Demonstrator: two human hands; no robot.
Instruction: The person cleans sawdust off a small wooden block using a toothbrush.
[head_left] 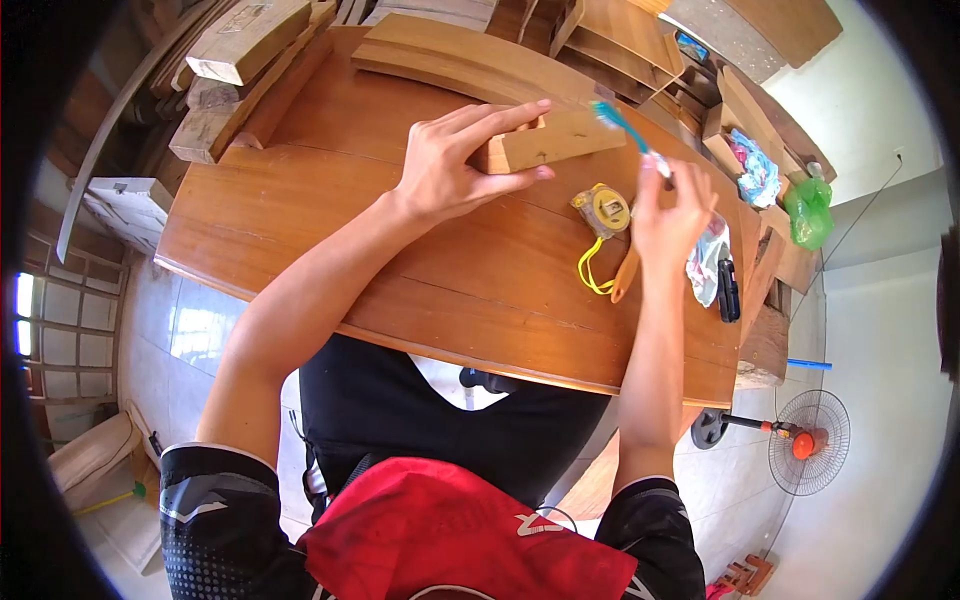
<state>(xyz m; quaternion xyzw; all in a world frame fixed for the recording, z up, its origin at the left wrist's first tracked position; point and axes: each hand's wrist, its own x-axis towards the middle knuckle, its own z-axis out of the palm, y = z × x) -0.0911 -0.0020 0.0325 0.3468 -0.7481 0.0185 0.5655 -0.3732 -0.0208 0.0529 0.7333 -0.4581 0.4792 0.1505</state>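
1. Left hand (450, 160) clamps wood block (548, 140) at the tabletop's (330, 200) far middle.
2. Right hand (672, 215) pinches blue toothbrush (628, 130), bristles at the block's right end.
3. Risk: loose grip, block skids.
4. Risk: elbow knocks tape measure (603, 210) just near.

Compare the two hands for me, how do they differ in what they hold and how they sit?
The left hand lies spread flat, pressing a wooden block onto the table; the right hand is raised and curled. The left hand grips something broad and brown; the right hand pinches a thin blue toothbrush whose head reaches the block's end. The left hand sits farther from the yellow tape measure than the right hand. Both are bare and over the table.
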